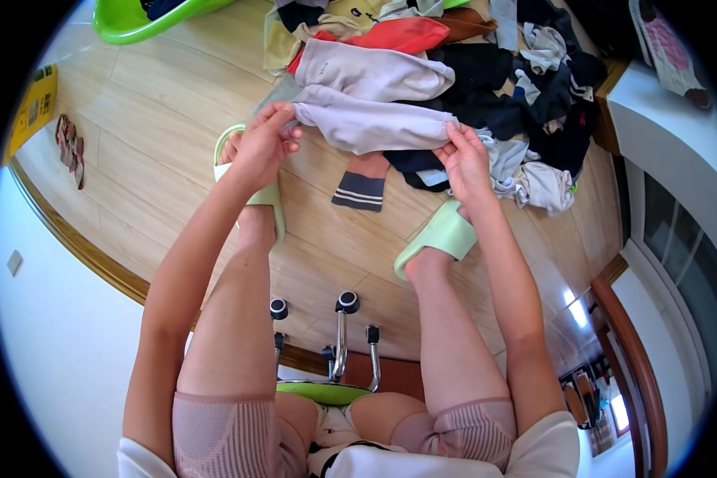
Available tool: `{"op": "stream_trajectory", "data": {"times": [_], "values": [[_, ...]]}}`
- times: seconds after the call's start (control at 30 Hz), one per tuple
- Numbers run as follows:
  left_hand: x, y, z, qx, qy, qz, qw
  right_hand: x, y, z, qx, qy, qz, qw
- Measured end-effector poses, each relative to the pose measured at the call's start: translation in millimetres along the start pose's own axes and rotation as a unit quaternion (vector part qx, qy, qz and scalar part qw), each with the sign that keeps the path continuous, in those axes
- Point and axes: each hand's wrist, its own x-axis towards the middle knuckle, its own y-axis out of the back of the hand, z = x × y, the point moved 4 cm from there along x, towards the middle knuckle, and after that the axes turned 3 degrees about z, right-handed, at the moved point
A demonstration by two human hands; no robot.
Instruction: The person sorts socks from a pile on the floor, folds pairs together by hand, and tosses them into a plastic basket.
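A pale lavender sock [374, 127] is stretched sideways above the floor. My left hand [269, 143] pinches its left end between thumb and fingers. At the right end, my right hand [464, 159] grips it with the fingertips. Just beyond lies a matching lavender sock [374, 70] with a small mark on it, on top of a heap of socks and clothes [474, 68]. A pink and dark grey sock with pale stripes [360, 183] rests on the floor below the stretched one. Red cloth [406, 35] shows at the back of the heap.
A green basin [127, 28] with dark cloth stands at the back left. A yellow bag [33, 111] and a crumpled patterned cloth [70, 150] are at the left. My feet wear light green slippers [436, 237]. Chair casters [346, 303] are between my legs.
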Motion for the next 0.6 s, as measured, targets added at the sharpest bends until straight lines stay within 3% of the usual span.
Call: {"op": "stream_trajectory", "data": {"times": [0.07,0.17,0.2,0.27,0.37,0.5,0.6], "values": [[-1,13,4,-0.094,0.006,-0.083,0.992,-1,-2,-3,0.023,-0.003,0.015,1.0],[-3,21,5,-0.084,0.033,-0.173,0.981,3,3,-2,0.017,0.005,0.006,1.0],[-4,18,5,0.045,0.034,-0.134,0.989,5,5,-1,0.0,0.013,0.01,1.0],[-8,10,4,0.298,0.032,-0.049,0.953,7,8,1,-0.034,0.028,0.018,0.999],[-4,1,1,0.482,-0.287,-0.022,0.827,1,2,-2,-0.06,0.034,0.019,0.997],[-18,-52,28,0.492,-0.414,-0.035,0.765,-5,-5,-7,-0.075,0.044,-0.008,0.996],[-15,-77,28,0.585,-0.491,-0.094,0.639,-9,-9,-10,-0.094,0.068,-0.027,0.993]]}}
